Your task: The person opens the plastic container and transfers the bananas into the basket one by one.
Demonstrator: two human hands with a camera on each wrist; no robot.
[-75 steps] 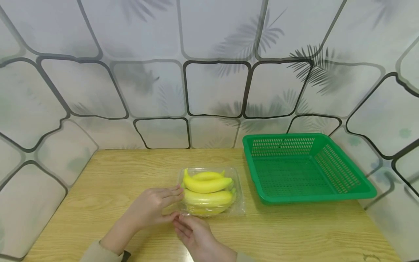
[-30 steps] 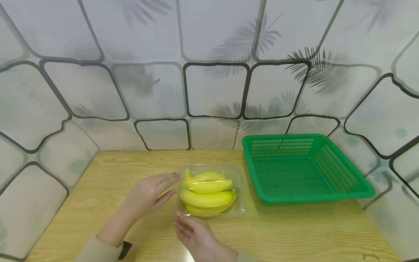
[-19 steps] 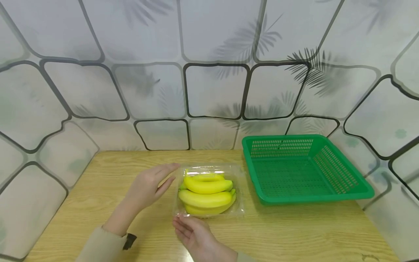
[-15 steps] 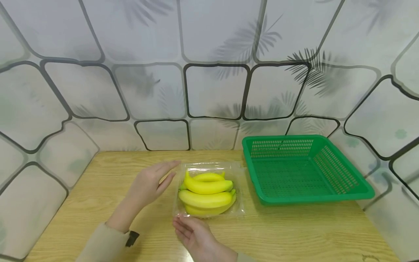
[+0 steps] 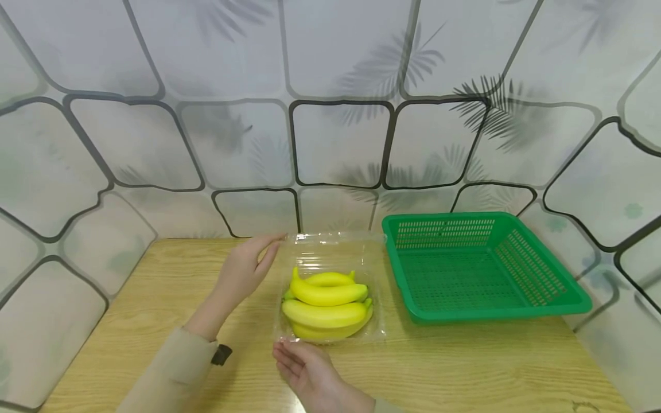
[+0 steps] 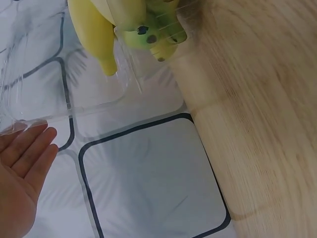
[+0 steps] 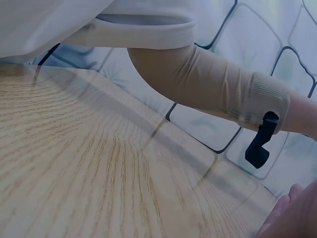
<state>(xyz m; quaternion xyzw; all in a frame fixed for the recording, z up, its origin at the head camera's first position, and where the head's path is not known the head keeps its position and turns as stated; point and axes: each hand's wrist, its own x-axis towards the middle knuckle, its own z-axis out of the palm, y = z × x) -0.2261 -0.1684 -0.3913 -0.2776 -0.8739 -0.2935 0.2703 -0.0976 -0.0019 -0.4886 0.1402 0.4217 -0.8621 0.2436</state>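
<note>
A clear plastic clamshell box (image 5: 381,330) lies on the table with several yellow bananas (image 5: 325,314) in its base. Its lid (image 5: 335,244) is swung up and back, toward the wall. My left hand (image 5: 247,265) is at the lid's left edge, fingers straight and touching it. In the left wrist view, the fingertips (image 6: 42,141) lie along the lid's rim beneath the plastic. At the box's front left corner, my right hand (image 5: 312,373) holds the rim between thumb and fingers, palm turned leftward. The right wrist view shows only part of that hand at its lower right corner.
A green plastic basket (image 5: 413,312) with slotted sides stands right of the box, close to it. Behind the wooden table (image 5: 155,298) rises a patterned wall covering (image 5: 341,143), which also runs along both sides.
My left hand has moved up and away from me, and the box's lid has swung from over the bananas to the back. The right hand has stayed at the front corner.
</note>
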